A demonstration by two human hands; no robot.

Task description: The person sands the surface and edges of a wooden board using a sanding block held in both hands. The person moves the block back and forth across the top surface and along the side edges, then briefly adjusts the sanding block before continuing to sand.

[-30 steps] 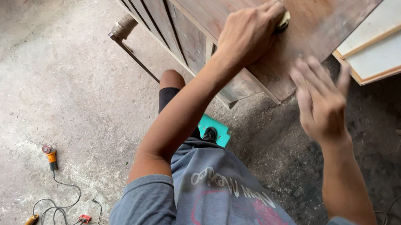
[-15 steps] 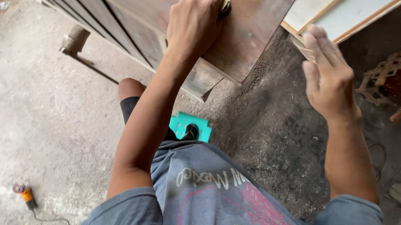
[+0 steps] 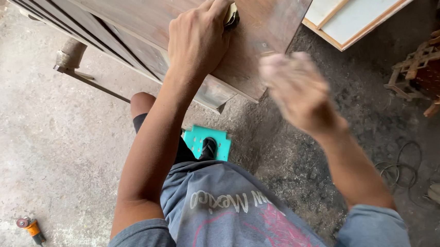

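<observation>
On the brown wooden panel (image 3: 140, 10), left hand (image 3: 198, 34) presses a sanding pad (image 3: 231, 17) beneath its fingertips, gripping it. Right hand (image 3: 298, 92) is blurred; grip indeterminable.

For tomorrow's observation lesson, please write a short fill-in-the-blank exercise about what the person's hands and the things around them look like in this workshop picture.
1. The left hand presses a small pad onto the brown wooden ____ panel.
2. The right hand appears ____ and holds nothing visible.
3. The sandal under the person's foot is ____ in colour.
4. An orange power tool lies on the concrete ____.

Missing words: cabinet; blurred; turquoise; floor
</observation>
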